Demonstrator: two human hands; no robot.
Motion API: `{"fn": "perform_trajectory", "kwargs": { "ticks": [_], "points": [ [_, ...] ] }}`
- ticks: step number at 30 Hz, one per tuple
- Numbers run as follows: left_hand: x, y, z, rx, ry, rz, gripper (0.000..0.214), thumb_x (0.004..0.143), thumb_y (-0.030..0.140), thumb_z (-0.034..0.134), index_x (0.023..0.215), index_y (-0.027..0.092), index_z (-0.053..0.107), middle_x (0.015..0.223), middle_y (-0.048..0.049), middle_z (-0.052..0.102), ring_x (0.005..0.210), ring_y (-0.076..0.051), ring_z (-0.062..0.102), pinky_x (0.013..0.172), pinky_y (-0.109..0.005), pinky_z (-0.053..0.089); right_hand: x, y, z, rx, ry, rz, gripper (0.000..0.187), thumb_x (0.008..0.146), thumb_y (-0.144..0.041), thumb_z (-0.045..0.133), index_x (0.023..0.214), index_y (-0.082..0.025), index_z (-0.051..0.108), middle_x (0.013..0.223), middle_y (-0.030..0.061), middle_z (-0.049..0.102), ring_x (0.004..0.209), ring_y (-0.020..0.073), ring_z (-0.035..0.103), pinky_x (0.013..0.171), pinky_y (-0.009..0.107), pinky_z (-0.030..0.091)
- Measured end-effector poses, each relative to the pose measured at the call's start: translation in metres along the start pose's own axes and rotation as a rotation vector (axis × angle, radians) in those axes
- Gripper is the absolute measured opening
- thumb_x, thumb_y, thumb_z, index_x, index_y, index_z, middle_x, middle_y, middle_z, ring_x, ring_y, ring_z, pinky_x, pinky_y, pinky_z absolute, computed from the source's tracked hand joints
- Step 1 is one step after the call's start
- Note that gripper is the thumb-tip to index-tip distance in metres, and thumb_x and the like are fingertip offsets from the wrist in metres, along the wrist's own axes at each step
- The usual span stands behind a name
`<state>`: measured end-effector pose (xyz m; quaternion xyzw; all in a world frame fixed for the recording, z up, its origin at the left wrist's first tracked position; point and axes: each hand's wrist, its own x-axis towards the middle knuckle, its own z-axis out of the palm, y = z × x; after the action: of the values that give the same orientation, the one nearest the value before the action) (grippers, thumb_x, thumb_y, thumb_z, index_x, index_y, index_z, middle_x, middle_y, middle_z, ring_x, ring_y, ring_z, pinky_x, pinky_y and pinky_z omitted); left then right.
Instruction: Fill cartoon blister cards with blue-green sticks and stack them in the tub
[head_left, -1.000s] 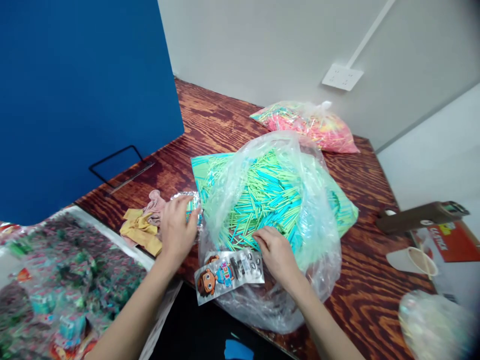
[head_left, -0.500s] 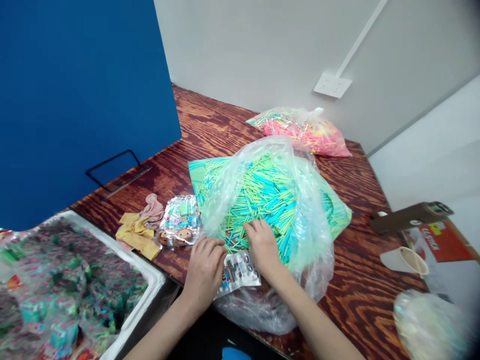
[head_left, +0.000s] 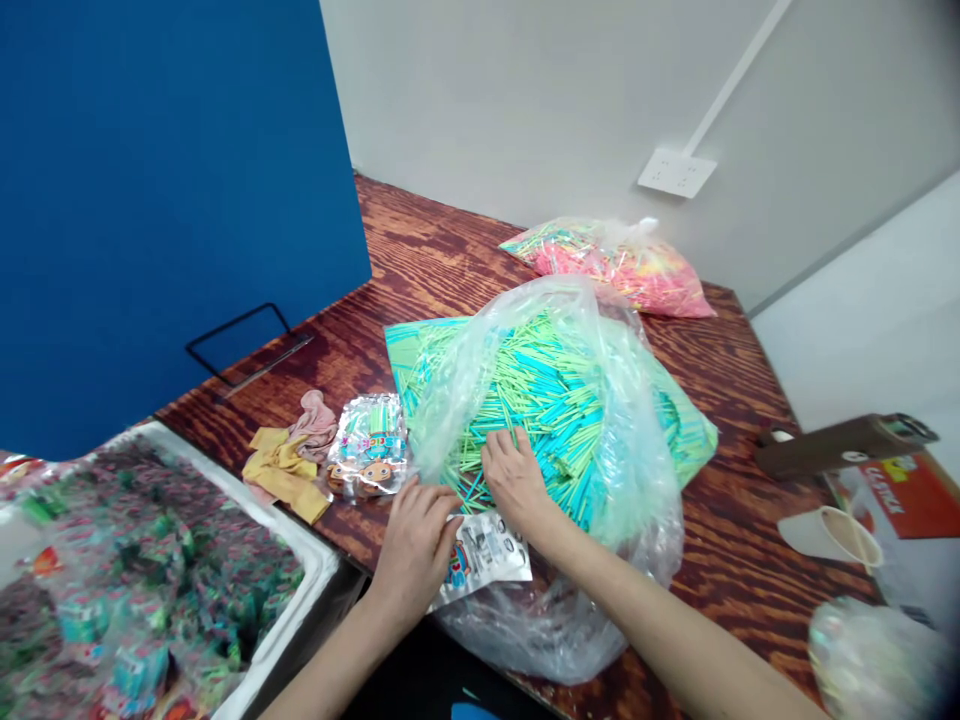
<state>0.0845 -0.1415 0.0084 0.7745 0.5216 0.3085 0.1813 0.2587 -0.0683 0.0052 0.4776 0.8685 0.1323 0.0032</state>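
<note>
My left hand [head_left: 415,545] grips the left end of a small empty cartoon-printed pouch [head_left: 486,553] at the table's near edge. My right hand [head_left: 514,477] reaches into a big clear plastic bag [head_left: 600,400] heaped with green and blue sticks [head_left: 540,390], its fingers curled on several of them. A filled pouch [head_left: 367,450] of the same print lies flat on the wooden table [head_left: 420,250], just left of the bag.
Yellow and pink rags [head_left: 289,460] lie left of the filled pouch. A white tray [head_left: 304,545] of packed pouches stands at lower left. A bag of pink and yellow sticks [head_left: 615,265] lies at the back. A brown tool [head_left: 844,443], paper cup [head_left: 844,535] and red box [head_left: 896,490] are on the right.
My left hand let go of the filled pouch on the table and came right to grip the empty pouch. My right hand moved from that pouch up into the sticks.
</note>
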Motion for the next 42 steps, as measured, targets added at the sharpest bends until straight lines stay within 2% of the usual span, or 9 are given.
{"fn": "perform_trajectory", "kwargs": {
  "ticks": [9,17,22,25,27,31,36,38,42],
  "points": [
    [-0.003,-0.003,-0.006,-0.005,-0.052,-0.018,0.016,0.094,0.018,0.047,0.098,0.022,0.062,0.100,-0.0048,0.068,0.098,-0.020,0.061,0.110,-0.052,0.031,-0.002,0.021,-0.016,0.099,-0.026,-0.014,0.014,0.087,-0.009,0.051,0.092,-0.016,0.062,0.094,0.0113,0.062,0.093,0.0273,0.052,0.092,0.042,0.037],
    [-0.002,-0.006,-0.004,0.061,-0.087,-0.022,0.014,0.093,0.019,0.050,0.095,0.022,0.064,0.094,-0.0038,0.067,0.093,-0.020,0.061,0.110,-0.053,0.031,-0.005,0.038,-0.020,0.150,0.086,-0.028,0.019,0.088,-0.005,0.046,0.087,-0.017,0.061,0.082,0.0097,0.063,0.083,0.0249,0.050,0.093,0.041,0.035],
    [0.006,-0.001,-0.012,0.067,-0.093,-0.016,0.018,0.095,0.020,0.049,0.103,0.023,0.065,0.105,-0.0052,0.069,0.100,-0.021,0.061,0.107,-0.052,0.031,0.002,0.061,-0.021,0.590,0.181,0.215,0.022,0.086,-0.008,0.041,0.089,-0.019,0.060,0.094,0.0109,0.068,0.091,0.0254,0.056,0.082,0.037,0.040],
    [0.018,0.003,-0.019,0.063,-0.075,0.003,0.017,0.094,0.020,0.051,0.102,0.023,0.067,0.108,-0.0055,0.070,0.102,-0.023,0.061,0.104,-0.051,0.032,0.007,0.070,-0.034,1.019,0.151,0.404,0.017,0.090,-0.024,0.044,0.078,-0.021,0.056,0.079,0.0049,0.067,0.081,0.0224,0.060,0.076,0.033,0.042],
    [0.029,0.005,-0.024,0.017,-0.038,-0.011,0.017,0.094,0.022,0.052,0.102,0.022,0.067,0.109,-0.0061,0.069,0.103,-0.024,0.060,0.102,-0.049,0.034,0.005,0.072,-0.043,1.289,0.083,0.459,0.021,0.089,-0.034,0.050,0.073,-0.021,0.055,0.069,0.0005,0.064,0.069,0.0185,0.060,0.070,0.031,0.043],
    [0.052,0.012,-0.023,-0.284,0.000,-0.149,0.021,0.093,0.030,0.054,0.109,0.021,0.065,0.110,-0.0073,0.069,0.104,-0.024,0.061,0.093,-0.041,0.042,-0.012,0.059,-0.047,1.721,-0.136,0.496,0.024,0.081,-0.040,0.064,0.073,-0.018,0.059,0.063,-0.0025,0.061,0.053,0.0118,0.054,0.061,0.028,0.041],
    [0.073,0.024,0.001,-0.962,-0.014,-0.333,0.049,0.089,0.035,0.060,0.136,0.023,0.049,0.131,-0.0095,0.061,0.115,-0.022,0.059,0.095,-0.034,0.046,-0.038,0.019,-0.031,2.164,-0.422,0.622,0.029,0.073,-0.041,0.077,0.077,-0.016,0.062,0.063,-0.0008,0.063,0.048,0.0096,0.054,0.051,0.025,0.038],
    [0.076,0.029,0.012,-1.162,-0.077,-0.401,0.049,0.087,0.038,0.062,0.132,0.021,0.052,0.129,-0.0103,0.063,0.111,-0.022,0.062,0.090,-0.033,0.049,-0.042,0.005,-0.026,2.297,-0.445,0.649,0.031,0.069,-0.037,0.081,0.081,-0.016,0.061,0.068,0.0001,0.065,0.052,0.0111,0.058,0.048,0.023,0.038],
    [0.073,0.032,0.024,-1.355,-0.121,-0.618,0.036,0.081,0.046,0.067,0.102,0.017,0.066,0.104,-0.0091,0.072,0.089,-0.020,0.068,0.072,-0.027,0.052,-0.044,-0.012,-0.022,2.457,-0.413,0.697,0.034,0.070,-0.036,0.082,0.089,-0.017,0.061,0.078,0.0010,0.068,0.058,0.0126,0.063,0.046,0.021,0.039]
  ]
}}
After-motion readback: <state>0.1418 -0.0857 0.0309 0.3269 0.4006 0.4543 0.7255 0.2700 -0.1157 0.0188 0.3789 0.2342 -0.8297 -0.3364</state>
